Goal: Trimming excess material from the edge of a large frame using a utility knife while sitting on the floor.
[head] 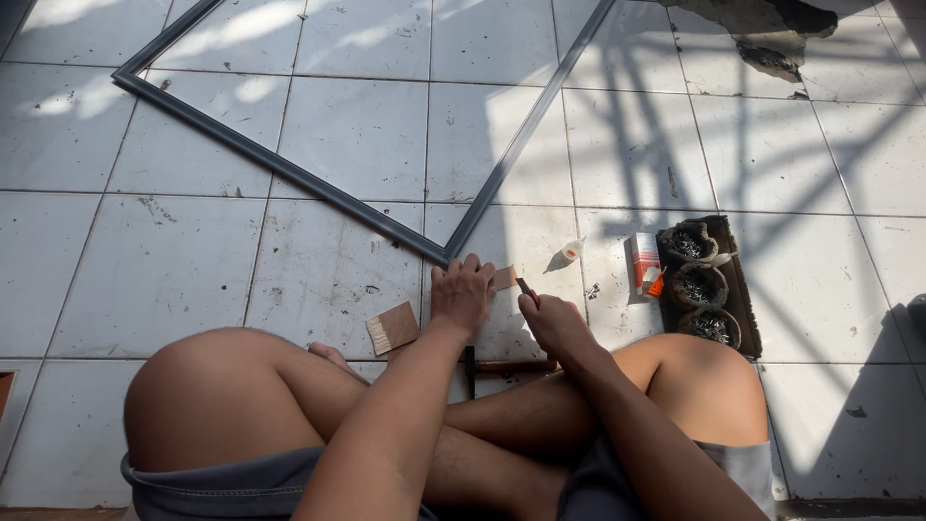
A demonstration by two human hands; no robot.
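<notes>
Down on the tiled floor (174, 260), a person sits cross-legged, knees spread wide, with both hands working just in front of the shins. The left hand (461, 294) lies flat, fingers spread narrowly and pressed down on a small piece of wood (502, 279), of which only a tan corner shows past the fingertips. The right hand (552, 323) is curled into a closed grip around a small cutter (524, 287) with a dark tip and a trace of red at the handle; the tip points toward the piece of wood and sits just beside it, though whether it touches cannot be told.

Just left of the left hand lies a second flat wooden block (391, 329), light along one edge. A dark frame (289, 174) of thin bars lies on the floor ahead, and its near corner comes to a point right above the left hand's fingers. Between the legs, partly hidden, a hammer (502, 368) rests on the tiles with its head to the left.

To the right, near the right knee, stand three small bags of nails (699, 285) in a row on a dark mat, with a white and orange box (644, 260) beside them and a small white tube (573, 250) a little farther left. Sunlight and barred shadows fall across the tiles.
</notes>
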